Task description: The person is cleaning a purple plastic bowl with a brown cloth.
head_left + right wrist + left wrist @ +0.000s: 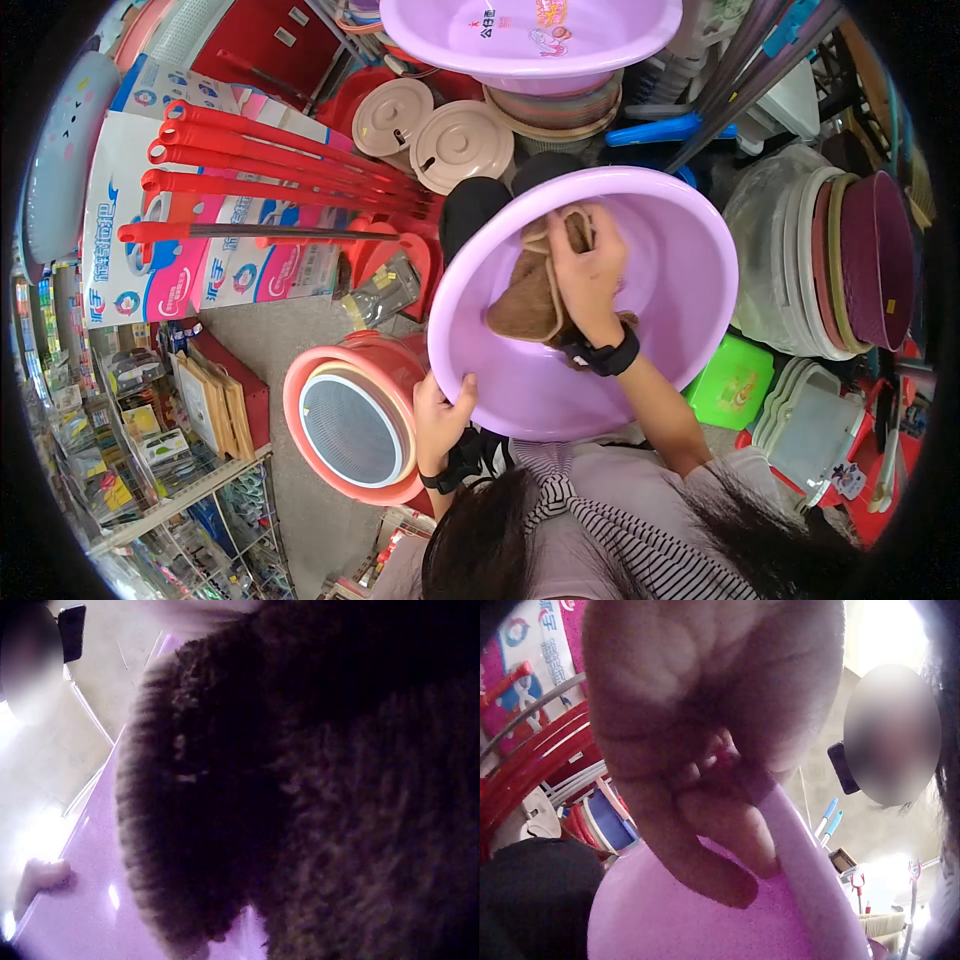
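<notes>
A large purple plastic basin is tilted over the person's lap in the head view. The left hand grips its rim at the lower left, thumb on the inner side; the left wrist view shows the fingers curled over the purple rim. Inside the basin the right hand holds a bunched brown cloth with a lighter stitched edge. In the right wrist view this brown cloth fills most of the picture, its ribbed edge lying over the purple surface.
Another purple basin tops a stack ahead. Red-handled poles lean against printed cartons on the left. Nested pink buckets stand beside the left hand. A green box and stacked tubs are on the right.
</notes>
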Action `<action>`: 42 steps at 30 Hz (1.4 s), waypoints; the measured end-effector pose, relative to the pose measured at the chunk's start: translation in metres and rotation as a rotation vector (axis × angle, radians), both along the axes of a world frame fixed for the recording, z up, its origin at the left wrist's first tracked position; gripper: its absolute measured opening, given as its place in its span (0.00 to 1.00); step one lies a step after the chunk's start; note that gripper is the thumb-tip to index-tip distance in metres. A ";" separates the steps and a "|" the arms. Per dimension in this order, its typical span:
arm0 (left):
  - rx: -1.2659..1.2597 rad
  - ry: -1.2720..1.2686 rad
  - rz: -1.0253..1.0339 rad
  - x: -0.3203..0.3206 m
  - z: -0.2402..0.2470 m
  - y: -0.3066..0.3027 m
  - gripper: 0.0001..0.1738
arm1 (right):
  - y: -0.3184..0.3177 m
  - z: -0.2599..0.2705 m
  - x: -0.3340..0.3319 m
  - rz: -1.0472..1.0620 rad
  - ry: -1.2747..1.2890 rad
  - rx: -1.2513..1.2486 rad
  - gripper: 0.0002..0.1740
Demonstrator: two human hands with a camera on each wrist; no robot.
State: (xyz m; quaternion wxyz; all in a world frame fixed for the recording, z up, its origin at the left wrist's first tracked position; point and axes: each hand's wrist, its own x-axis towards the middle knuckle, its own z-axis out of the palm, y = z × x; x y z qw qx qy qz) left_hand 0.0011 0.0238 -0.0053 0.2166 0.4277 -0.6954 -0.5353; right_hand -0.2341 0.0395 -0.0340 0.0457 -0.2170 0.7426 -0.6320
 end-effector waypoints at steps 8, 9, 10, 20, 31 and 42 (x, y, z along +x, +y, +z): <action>0.034 0.026 -0.036 0.001 0.003 -0.007 0.09 | -0.003 0.002 0.026 0.459 0.046 0.070 0.08; 0.052 0.030 -0.016 0.003 0.001 -0.008 0.09 | -0.003 0.000 0.026 0.521 0.059 0.102 0.08; 0.053 0.031 -0.018 0.006 -0.002 -0.009 0.09 | -0.003 -0.001 0.025 0.586 0.072 0.134 0.08; 0.187 0.281 -0.030 0.021 0.017 -0.036 0.31 | 0.007 -0.013 0.030 1.104 0.133 0.196 0.10; 0.049 0.178 0.166 0.000 -0.002 -0.026 0.08 | 0.021 0.064 0.007 0.436 -0.021 -0.062 0.09; 0.162 0.143 0.266 -0.011 -0.010 -0.012 0.14 | 0.062 0.114 -0.039 -0.220 0.016 -0.419 0.12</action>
